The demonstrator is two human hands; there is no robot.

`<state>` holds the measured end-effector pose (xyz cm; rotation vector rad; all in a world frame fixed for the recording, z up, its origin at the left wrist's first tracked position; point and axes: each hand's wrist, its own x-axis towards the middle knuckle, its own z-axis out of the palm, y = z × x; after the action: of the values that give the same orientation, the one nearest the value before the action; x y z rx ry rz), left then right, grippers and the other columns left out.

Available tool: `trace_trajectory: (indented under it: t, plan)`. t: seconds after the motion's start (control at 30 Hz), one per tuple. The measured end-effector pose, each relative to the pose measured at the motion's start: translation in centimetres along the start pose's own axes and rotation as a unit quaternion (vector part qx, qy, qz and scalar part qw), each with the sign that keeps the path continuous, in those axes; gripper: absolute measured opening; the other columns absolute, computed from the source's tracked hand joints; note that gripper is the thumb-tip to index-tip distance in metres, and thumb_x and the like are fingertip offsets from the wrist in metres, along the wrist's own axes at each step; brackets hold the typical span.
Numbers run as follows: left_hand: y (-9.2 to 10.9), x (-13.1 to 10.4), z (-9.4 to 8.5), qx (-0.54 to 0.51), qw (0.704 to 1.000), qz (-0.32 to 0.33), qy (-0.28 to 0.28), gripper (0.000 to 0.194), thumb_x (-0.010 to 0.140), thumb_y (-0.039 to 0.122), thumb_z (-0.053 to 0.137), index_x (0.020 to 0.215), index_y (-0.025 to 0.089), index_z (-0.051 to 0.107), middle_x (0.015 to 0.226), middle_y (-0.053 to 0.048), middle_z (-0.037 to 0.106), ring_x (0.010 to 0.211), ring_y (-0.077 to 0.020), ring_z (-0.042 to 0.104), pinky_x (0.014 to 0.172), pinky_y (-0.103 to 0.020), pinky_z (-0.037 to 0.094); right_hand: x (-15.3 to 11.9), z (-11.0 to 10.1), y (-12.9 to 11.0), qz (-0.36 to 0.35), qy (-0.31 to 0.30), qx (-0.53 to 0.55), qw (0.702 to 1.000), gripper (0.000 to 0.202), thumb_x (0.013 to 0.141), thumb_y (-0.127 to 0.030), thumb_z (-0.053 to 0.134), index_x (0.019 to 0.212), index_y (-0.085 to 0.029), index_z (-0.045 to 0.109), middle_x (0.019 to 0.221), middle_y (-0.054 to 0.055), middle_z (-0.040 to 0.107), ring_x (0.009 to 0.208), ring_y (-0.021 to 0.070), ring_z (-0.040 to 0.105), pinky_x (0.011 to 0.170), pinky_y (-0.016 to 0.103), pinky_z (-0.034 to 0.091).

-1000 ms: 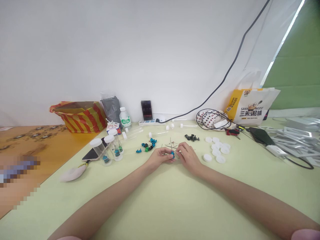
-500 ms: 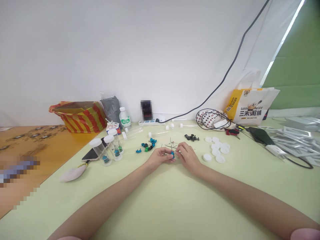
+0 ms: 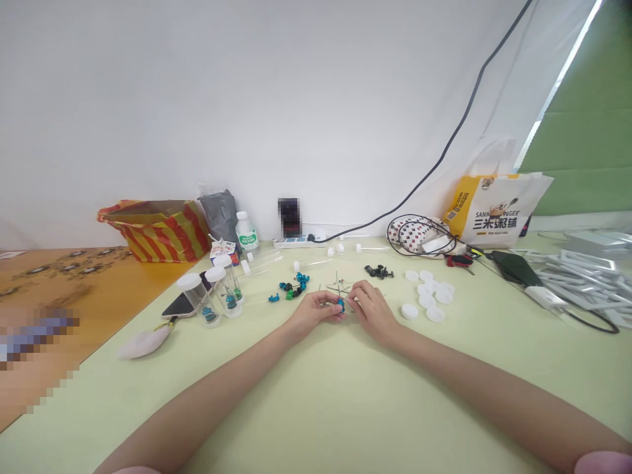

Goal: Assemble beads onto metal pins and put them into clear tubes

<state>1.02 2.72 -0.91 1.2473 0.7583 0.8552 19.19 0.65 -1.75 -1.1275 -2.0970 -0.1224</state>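
My left hand [image 3: 312, 312] is closed in a pinch on a small shiny blue part [image 3: 341, 305] just above the table. A thin metal rod [image 3: 338, 282] rises upright by this part; whether it is fixed to it I cannot tell. Close on the other side, my right hand [image 3: 374, 313] has thumb and fingertips pressed together. Whatever they pinch is too small to make out. Thin sticks lie on the table just behind both hands. To the left sits a loose cluster of blue, green and black small parts [image 3: 295, 287].
Clear tubes with white caps [image 3: 189, 283] stand at the left by a phone [image 3: 178, 306]. Black small parts [image 3: 379, 271] and white round caps [image 3: 428, 294] lie to the right. Farther right are a black power bank [image 3: 514, 268] and metal pieces. A striped bag [image 3: 162, 230] stands back left.
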Motion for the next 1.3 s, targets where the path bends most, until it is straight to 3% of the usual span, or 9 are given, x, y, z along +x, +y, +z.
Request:
trace_trajectory:
  t: [1.3]
  plan:
    - [0.05, -0.08, -0.06, 0.006, 1.0, 0.009, -0.003, 0.033, 0.059, 0.029, 0.076, 0.083, 0.01, 0.062, 0.075, -0.005, 0.067, 0.07, -0.018, 0.066, 0.07, -0.031, 0.053, 0.0, 0.02, -0.07, -0.004, -0.004, 0.005, 1.0, 0.014, 0.09, -0.02, 0.036, 0.086, -0.019, 0.049, 0.092, 0.007, 0.052, 0.083, 0.0176, 0.053, 0.07, 0.03, 0.04]
